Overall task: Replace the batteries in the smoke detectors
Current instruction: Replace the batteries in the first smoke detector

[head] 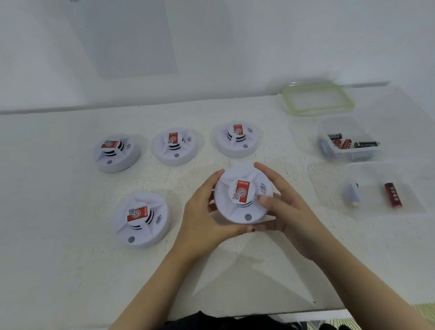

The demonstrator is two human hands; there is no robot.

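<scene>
We hold one smoke detector [242, 195] between both hands near the middle of the tabletop [48, 255]; whether its base touches the surface we cannot tell. Our left hand [207, 216] cups its left rim, fingers [216, 176] curled up along the far side and thumb along the near edge. Our right hand [290, 217] grips the right rim, fingers [265, 170] wrapped round the back and thumb pressed on the top face. Both forearms reach in from the lower right.

The detector is round, so it has no long axis. Its face is turned up towards us, the red label [243, 190] runs lengthwise away from us, and the grey button [248, 217] sits on the near side.

Four other detectors lie face up: one [142, 218] just to the left, and three in a row beyond [116, 151] [175, 146] [238, 139]. To the right, a clear box [347, 156] holds several batteries [366, 144], with its green-edged lid [318, 98] behind it. Nearer us, a clear tray [416, 204] holds a red battery [393, 194] and a blue one [352, 195], both pointing roughly away from us.
</scene>
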